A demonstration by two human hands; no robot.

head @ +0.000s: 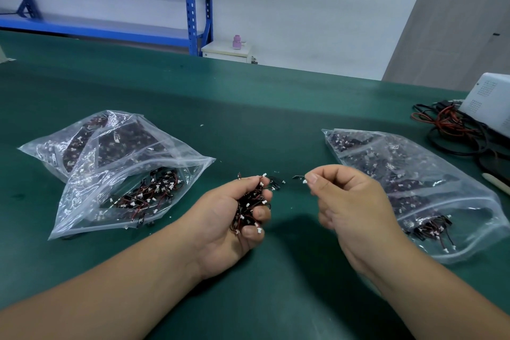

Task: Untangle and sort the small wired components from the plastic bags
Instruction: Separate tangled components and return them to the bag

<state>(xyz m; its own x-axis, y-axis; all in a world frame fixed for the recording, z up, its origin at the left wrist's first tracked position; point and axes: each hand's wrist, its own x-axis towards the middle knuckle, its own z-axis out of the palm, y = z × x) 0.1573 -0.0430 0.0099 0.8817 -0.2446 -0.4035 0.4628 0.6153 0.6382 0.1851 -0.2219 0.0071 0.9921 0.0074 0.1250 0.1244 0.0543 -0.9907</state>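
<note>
The wired components (249, 205) are looking light and limp — thin leads apt to snag, best taken by the white connector. The left hand (234, 218) is cupping a tangled clump above the bench (248, 107), fingers curled round it. The right hand (350, 201) is pinching one piece (299, 178) — drawing it clear.
</note>
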